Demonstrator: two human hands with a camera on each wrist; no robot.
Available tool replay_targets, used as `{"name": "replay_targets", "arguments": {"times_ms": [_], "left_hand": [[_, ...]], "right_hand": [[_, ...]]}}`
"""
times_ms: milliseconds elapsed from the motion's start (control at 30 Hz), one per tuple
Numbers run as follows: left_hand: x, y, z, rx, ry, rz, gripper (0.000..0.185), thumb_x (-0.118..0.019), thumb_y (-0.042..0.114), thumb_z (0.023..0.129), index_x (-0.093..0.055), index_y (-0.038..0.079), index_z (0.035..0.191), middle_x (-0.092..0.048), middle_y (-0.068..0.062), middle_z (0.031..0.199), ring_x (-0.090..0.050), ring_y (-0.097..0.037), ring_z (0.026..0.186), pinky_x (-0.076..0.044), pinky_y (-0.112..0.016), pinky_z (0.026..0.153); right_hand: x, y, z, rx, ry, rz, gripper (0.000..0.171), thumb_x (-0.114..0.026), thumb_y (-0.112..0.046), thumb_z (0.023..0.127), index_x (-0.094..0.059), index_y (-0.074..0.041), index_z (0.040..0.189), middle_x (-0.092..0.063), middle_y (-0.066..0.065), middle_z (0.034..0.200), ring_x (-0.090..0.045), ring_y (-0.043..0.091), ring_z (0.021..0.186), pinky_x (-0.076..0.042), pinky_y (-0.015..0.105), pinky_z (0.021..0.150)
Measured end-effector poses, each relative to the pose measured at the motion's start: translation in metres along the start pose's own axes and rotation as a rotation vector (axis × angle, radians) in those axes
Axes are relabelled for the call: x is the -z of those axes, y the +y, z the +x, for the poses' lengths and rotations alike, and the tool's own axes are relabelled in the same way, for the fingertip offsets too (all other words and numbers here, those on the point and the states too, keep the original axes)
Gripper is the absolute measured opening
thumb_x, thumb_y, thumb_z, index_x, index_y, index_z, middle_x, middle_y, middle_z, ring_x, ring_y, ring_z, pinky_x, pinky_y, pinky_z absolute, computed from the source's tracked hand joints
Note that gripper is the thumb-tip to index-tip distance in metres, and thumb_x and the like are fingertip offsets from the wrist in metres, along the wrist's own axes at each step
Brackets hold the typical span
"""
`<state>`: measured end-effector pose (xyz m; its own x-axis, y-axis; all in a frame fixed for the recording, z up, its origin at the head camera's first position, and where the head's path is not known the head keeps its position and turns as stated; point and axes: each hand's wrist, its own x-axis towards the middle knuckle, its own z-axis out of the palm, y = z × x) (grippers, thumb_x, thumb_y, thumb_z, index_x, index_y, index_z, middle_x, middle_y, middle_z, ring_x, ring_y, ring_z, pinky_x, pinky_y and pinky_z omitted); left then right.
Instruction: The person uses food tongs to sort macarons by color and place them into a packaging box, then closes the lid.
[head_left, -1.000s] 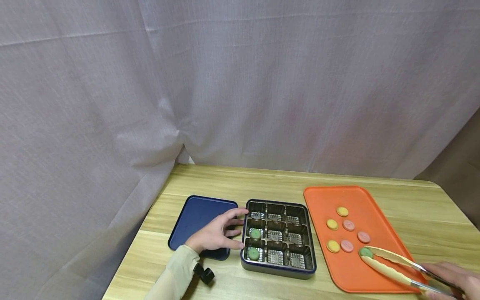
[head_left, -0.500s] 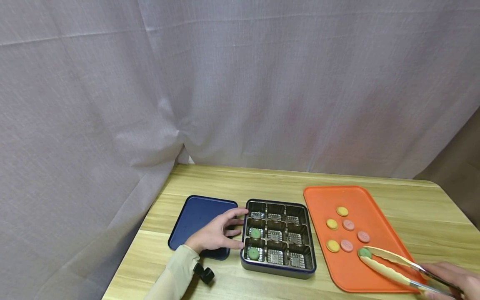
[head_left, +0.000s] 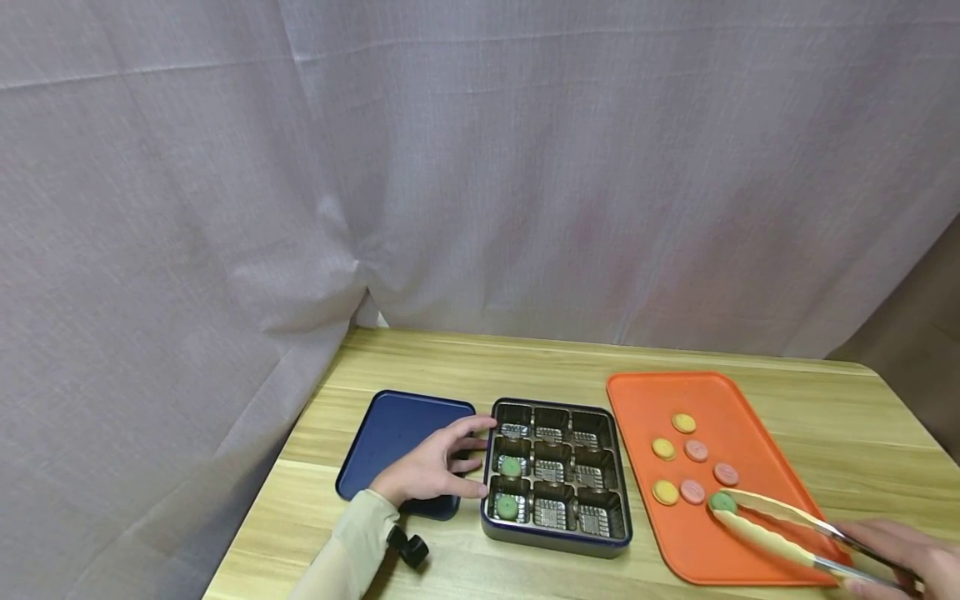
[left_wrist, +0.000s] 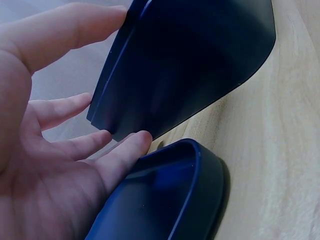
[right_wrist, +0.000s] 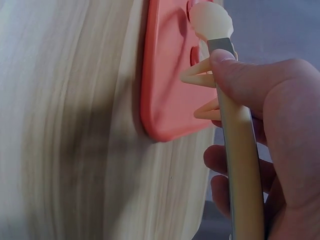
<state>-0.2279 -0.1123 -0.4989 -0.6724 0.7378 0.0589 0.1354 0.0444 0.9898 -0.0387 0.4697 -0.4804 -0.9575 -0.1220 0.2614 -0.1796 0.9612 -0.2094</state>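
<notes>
In the head view, my right hand (head_left: 900, 554) grips a pair of tongs (head_left: 767, 535) at the lower right, thumb pressed along the metal handle in the right wrist view. The cream, wavy-edged tong tips sit around a green round cookie (head_left: 723, 502) over the orange tray (head_left: 667, 390). My left hand (head_left: 431, 471) touches the left side of a dark blue box (head_left: 551, 540) with fingertips and thumb, fingers spread. The box has a nine-compartment insert. Two green cookies lie in its left column: one in the front compartment (head_left: 507, 507), another in the middle one (head_left: 510, 467).
A blue lid (head_left: 390, 437) lies left of the box, partly under my left hand. Several yellow cookies (head_left: 665, 492) and pink cookies (head_left: 692, 492) rest on the tray, close left of and behind the tongs. A grey curtain (head_left: 480, 167) hangs behind the wooden table (head_left: 277, 533).
The tongs have shifted slightly left, and the green cookie between their tips has moved left with them across the tray. My left hand and the box stay in place.
</notes>
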Motion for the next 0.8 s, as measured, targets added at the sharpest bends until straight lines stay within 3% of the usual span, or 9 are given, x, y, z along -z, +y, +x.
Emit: {"name": "replay_targets", "arguments": {"times_ms": [67, 300, 500, 800], "left_hand": [[0.000, 0.000, 0.000, 0.007, -0.001, 0.003, 0.093, -0.085, -0.001, 0.085, -0.033, 0.004, 0.162, -0.030, -0.019, 0.168, -0.041, -0.041, 0.147, -0.046, -0.046, 0.118], [0.001, -0.001, 0.000, 0.017, 0.001, 0.011, 0.093, -0.085, 0.000, 0.085, -0.033, 0.006, 0.163, -0.030, -0.016, 0.169, -0.042, -0.040, 0.147, -0.047, -0.043, 0.118], [0.001, -0.001, 0.001, 0.021, 0.002, 0.025, 0.095, -0.086, 0.000, 0.084, -0.034, 0.007, 0.163, -0.032, -0.013, 0.169, -0.043, -0.038, 0.147, -0.048, -0.040, 0.117], [0.002, 0.000, 0.000, 0.017, -0.005, 0.021, 0.094, -0.085, 0.000, 0.085, -0.033, 0.006, 0.163, -0.030, -0.016, 0.169, -0.042, -0.040, 0.148, -0.047, -0.045, 0.118]], "right_hand": [[0.002, -0.005, 0.003, -0.014, -0.018, -0.015, 0.059, -0.097, -0.023, 0.071, -0.074, 0.004, 0.118, -0.067, 0.002, 0.094, -0.029, -0.003, 0.053, -0.028, 0.019, 0.042], [0.010, -0.020, 0.018, -0.021, -0.072, -0.037, 0.057, -0.094, -0.031, 0.077, -0.075, -0.001, 0.121, -0.061, -0.012, 0.090, -0.030, -0.003, 0.054, -0.027, 0.020, 0.047], [0.021, -0.035, 0.035, -0.011, -0.122, -0.062, 0.058, -0.091, -0.035, 0.081, -0.073, -0.003, 0.126, -0.065, -0.006, 0.097, -0.031, -0.003, 0.056, -0.028, 0.020, 0.046], [0.029, -0.062, 0.060, 0.194, 0.035, -0.034, 0.059, -0.096, -0.032, 0.073, -0.075, -0.015, 0.125, -0.049, -0.026, 0.085, -0.035, -0.010, 0.063, -0.026, 0.017, 0.049]]}}
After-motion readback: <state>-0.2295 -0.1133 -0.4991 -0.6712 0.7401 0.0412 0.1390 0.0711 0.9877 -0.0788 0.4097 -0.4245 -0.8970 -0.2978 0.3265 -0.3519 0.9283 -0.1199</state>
